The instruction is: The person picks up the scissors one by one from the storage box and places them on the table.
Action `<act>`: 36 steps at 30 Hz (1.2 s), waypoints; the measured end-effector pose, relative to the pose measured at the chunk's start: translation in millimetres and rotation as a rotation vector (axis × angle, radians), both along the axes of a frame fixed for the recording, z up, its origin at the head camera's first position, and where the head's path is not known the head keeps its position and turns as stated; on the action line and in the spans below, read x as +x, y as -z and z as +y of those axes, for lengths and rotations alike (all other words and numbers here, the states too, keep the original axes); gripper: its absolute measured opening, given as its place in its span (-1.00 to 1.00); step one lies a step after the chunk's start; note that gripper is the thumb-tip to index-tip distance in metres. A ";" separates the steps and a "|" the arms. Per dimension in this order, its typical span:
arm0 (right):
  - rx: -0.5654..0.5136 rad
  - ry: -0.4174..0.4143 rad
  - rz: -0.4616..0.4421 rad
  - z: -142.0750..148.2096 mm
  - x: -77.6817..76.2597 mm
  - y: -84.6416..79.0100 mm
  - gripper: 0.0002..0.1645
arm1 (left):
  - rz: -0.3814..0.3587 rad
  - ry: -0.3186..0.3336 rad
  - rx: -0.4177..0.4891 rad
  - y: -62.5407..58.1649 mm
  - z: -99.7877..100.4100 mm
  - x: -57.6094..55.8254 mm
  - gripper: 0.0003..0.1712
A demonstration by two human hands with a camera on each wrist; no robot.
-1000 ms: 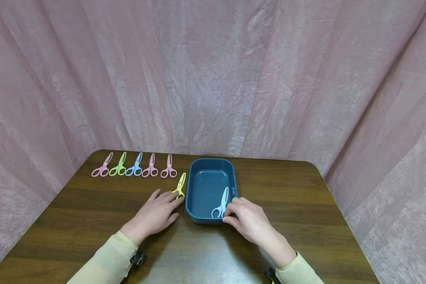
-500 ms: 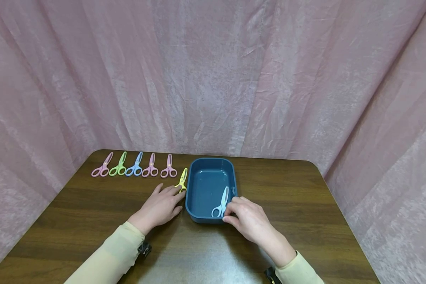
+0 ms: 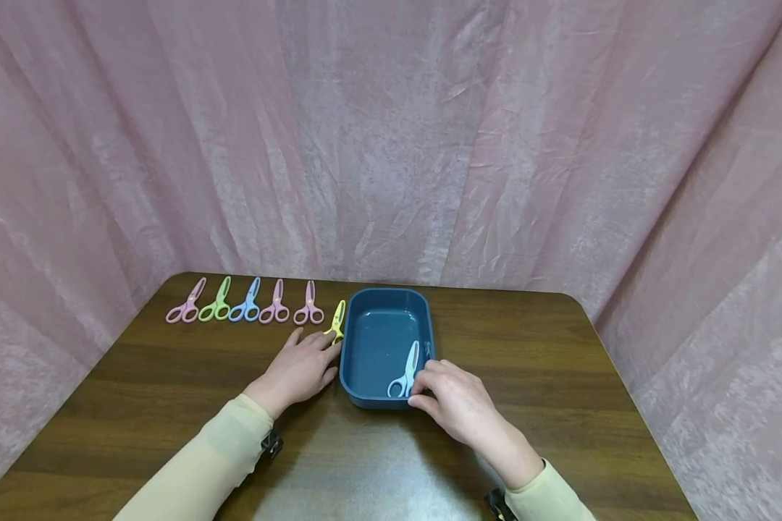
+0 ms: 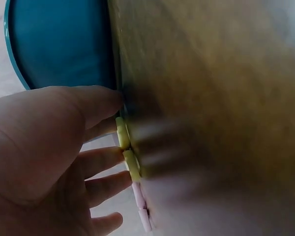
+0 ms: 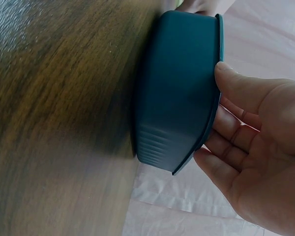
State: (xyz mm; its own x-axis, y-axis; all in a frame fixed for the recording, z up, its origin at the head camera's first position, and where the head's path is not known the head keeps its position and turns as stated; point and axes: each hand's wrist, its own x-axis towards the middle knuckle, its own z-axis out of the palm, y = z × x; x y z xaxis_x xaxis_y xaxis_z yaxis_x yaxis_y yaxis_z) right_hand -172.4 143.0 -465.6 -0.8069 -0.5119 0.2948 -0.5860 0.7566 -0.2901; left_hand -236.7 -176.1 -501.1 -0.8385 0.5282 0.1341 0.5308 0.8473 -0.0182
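In the head view, small yellow scissors point(image 3: 339, 316) lie on the table against the left side of a dark blue plastic box point(image 3: 381, 403). The extended fingertips of my left hand point(image 3: 300, 369) rest on their handle loops, partly covering them. Those yellow loops point(image 4: 131, 164) show at the fingertips in the left wrist view. My right hand point(image 3: 459, 401) grips the box's near right corner, thumb at the rim and fingers bent over it. Inside the box, beside these fingers, lie pale blue scissors point(image 3: 412, 362); one loop is partly hidden.
Left of the box, a row of scissors runs along the table's far edge: pink point(image 3: 187, 304), green point(image 3: 219, 302), blue point(image 3: 247, 302), pink point(image 3: 276, 305) and pink point(image 3: 309, 305). A pink curtain point(image 3: 391, 145) hangs behind the wooden table point(image 3: 528, 347).
My left hand has slid the yellow scissors away from me and slightly right, alongside the box. The right hand, the box and the pale blue scissors have stayed in place.
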 end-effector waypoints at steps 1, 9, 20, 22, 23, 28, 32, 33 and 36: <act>0.000 0.000 -0.001 0.2 0.0 -0.2 -0.79 | -0.005 -0.002 -0.004 -0.2 0.0 -1.3 -0.37; -0.003 -0.003 -0.006 0.2 -0.3 -0.6 -0.80 | -0.038 -0.023 -0.012 0.9 1.4 -12.6 -0.34; 0.000 0.000 -0.011 -0.1 0.1 -1.4 -0.80 | -0.057 -0.043 -0.031 -1.6 6.2 -23.6 -0.33; 0.001 0.000 -0.010 0.1 0.2 -1.7 -0.80 | -0.050 -0.042 -0.034 -2.8 7.5 -25.1 -0.34; 0.001 0.000 -0.009 0.2 0.2 -1.7 -0.80 | -0.047 -0.041 -0.033 -3.3 8.0 -25.8 -0.34; 0.000 -0.001 -0.008 0.7 0.0 -1.2 -0.80 | -0.041 -0.044 -0.011 -5.0 10.0 -29.8 -0.33; 0.000 -0.002 -0.008 0.2 -0.5 -0.6 -0.80 | -0.045 -0.052 0.011 -2.6 9.7 -34.6 -0.31; -0.001 -0.003 -0.007 0.2 -0.5 -0.7 -0.80 | -0.046 -0.053 0.012 -2.6 9.8 -35.7 -0.32; -0.001 -0.005 -0.006 0.0 -0.6 -0.9 -0.80 | -0.057 -0.066 0.007 -3.0 10.7 -37.9 -0.32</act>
State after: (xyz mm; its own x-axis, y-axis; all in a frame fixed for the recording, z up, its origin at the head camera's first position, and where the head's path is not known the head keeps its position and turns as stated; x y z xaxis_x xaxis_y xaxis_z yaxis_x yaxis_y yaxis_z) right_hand -172.9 143.0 -464.7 -0.8060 -0.5158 0.2904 -0.5881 0.7533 -0.2943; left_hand -274.5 -165.4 -498.1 -0.8780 0.4706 0.0881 0.4736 0.8806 0.0166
